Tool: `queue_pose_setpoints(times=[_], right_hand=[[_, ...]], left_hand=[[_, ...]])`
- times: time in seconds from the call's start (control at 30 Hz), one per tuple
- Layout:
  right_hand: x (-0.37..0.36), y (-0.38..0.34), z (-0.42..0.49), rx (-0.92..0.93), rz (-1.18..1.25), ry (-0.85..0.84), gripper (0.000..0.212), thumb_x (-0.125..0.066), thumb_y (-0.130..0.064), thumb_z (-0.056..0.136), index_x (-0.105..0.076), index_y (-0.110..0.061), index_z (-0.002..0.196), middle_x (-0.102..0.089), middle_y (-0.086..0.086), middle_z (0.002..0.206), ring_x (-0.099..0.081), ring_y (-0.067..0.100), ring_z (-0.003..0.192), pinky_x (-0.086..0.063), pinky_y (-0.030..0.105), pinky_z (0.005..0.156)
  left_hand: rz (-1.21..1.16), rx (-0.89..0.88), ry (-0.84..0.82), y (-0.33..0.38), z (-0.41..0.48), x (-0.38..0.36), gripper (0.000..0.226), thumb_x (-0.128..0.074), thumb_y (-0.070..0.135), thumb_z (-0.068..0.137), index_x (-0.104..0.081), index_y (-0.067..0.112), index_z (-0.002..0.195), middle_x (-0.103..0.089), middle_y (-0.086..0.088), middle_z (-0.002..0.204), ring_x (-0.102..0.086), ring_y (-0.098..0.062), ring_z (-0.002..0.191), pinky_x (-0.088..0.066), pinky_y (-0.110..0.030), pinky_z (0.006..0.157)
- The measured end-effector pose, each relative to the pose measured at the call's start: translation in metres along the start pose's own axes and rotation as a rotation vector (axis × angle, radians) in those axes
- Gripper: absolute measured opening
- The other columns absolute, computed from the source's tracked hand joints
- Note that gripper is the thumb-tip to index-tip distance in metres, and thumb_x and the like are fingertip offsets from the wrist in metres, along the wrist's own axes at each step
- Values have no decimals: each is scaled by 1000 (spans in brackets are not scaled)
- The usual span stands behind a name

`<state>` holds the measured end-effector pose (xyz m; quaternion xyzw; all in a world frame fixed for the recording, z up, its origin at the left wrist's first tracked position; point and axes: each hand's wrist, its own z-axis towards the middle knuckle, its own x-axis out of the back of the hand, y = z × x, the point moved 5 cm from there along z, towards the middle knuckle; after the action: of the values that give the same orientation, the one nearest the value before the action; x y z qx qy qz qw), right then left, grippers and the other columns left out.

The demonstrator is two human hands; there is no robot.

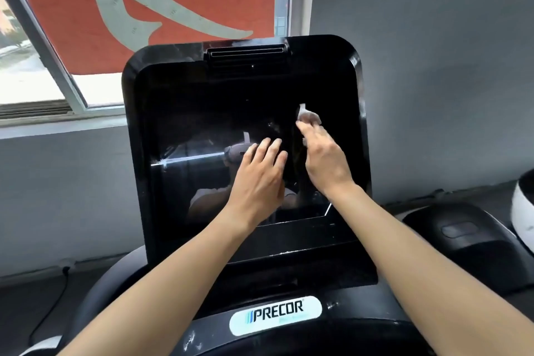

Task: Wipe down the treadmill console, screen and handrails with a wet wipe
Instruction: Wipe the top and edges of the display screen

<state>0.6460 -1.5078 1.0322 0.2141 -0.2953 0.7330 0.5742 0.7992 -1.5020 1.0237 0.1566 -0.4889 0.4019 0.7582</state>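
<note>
The treadmill's big black console (138, 113) fills the middle of the view, its dark glossy screen (202, 118) switched off and reflecting me. My right hand (325, 157) presses a small crumpled white wet wipe (307, 116) against the upper right part of the screen, pinched at the fingertips. My left hand (260, 179) rests flat on the screen just left of it, fingers spread, holding nothing. Below the console runs the dark curved front handrail (361, 315) with a white PRECOR label (276, 315).
A window (31, 66) with an orange banner (86, 9) lies behind the console at upper left. A grey wall (433, 66) is on the right. Another machine's black housing (462, 237) and a white round part (523, 211) stand at right. A cable (55, 306) runs at lower left.
</note>
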Motion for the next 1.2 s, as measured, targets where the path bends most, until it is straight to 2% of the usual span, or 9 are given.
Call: queue_pose_setpoints(times=[0.07, 0.2, 0.27, 0.37, 0.53, 0.8, 0.87, 1.03, 1.2], right_hand=[[6, 9, 1, 15, -11, 0, 54, -49, 10, 96, -49, -8, 147, -49, 11, 153, -49, 26, 140, -45, 37, 113], [12, 47, -9, -381, 54, 137, 49, -42, 3, 101, -48, -12, 147, -53, 12, 149, -60, 29, 127, -55, 44, 99], [7, 45, -12, -459, 85, 172, 54, -41, 9, 97, -47, -11, 146, -49, 11, 153, -60, 30, 127, -55, 45, 99], [1, 25, -6, -388, 88, 143, 57, -41, 13, 94, -47, -7, 147, -49, 15, 152, -60, 32, 128, -55, 43, 100], [2, 1, -4, -9, 6, 24, 57, -51, 14, 93, -49, -3, 147, -51, 15, 150, -47, 28, 141, -42, 37, 115], [9, 44, -8, -452, 120, 165, 60, -40, 15, 96, -43, -9, 151, -43, 11, 158, -57, 30, 132, -50, 43, 107], [7, 29, -5, -416, 116, 138, 57, -42, 15, 95, -47, -6, 148, -47, 15, 154, -58, 33, 130, -52, 42, 105], [8, 5, -3, -7, 32, -17, 59, -50, 14, 94, -46, -4, 150, -46, 12, 155, -44, 22, 144, -43, 32, 115], [14, 45, -8, -330, 84, 87, 56, -42, 12, 97, -46, -7, 149, -48, 12, 154, -60, 29, 128, -52, 43, 104]], left_hand=[[-6, -3, -11, 3, -1, -1, 54, -55, 23, 90, -53, 7, 142, -43, -16, 157, -36, -34, 147, -29, -48, 121], [10, 2, -12, 3, -5, -2, 53, -55, 24, 89, -53, 9, 140, -44, -14, 155, -41, -32, 142, -33, -46, 116], [29, 3, -16, 2, -5, -3, 53, -54, 26, 89, -53, 8, 139, -44, -14, 155, -42, -31, 141, -33, -45, 116], [59, -5, -44, 1, -4, -4, 57, -51, 28, 89, -50, 8, 142, -42, -15, 157, -40, -31, 143, -32, -45, 117], [72, 2, -52, 5, -2, -4, 55, -52, 30, 89, -52, 9, 140, -45, -15, 155, -46, -32, 137, -34, -46, 115], [66, -19, -62, -1, -2, -6, 53, -56, 27, 87, -55, 9, 137, -47, -13, 154, -46, -28, 135, -35, -45, 113], [67, -27, -62, -1, -3, -7, 53, -57, 27, 86, -56, 9, 136, -47, -13, 154, -46, -28, 135, -36, -45, 112], [67, -34, -64, -2, -2, -6, 56, -58, 29, 85, -57, 9, 137, -47, -13, 154, -46, -29, 135, -37, -46, 112], [55, -30, -69, -2, -2, -7, 55, -56, 28, 85, -54, 12, 137, -44, -11, 157, -45, -28, 137, -35, -44, 113]])
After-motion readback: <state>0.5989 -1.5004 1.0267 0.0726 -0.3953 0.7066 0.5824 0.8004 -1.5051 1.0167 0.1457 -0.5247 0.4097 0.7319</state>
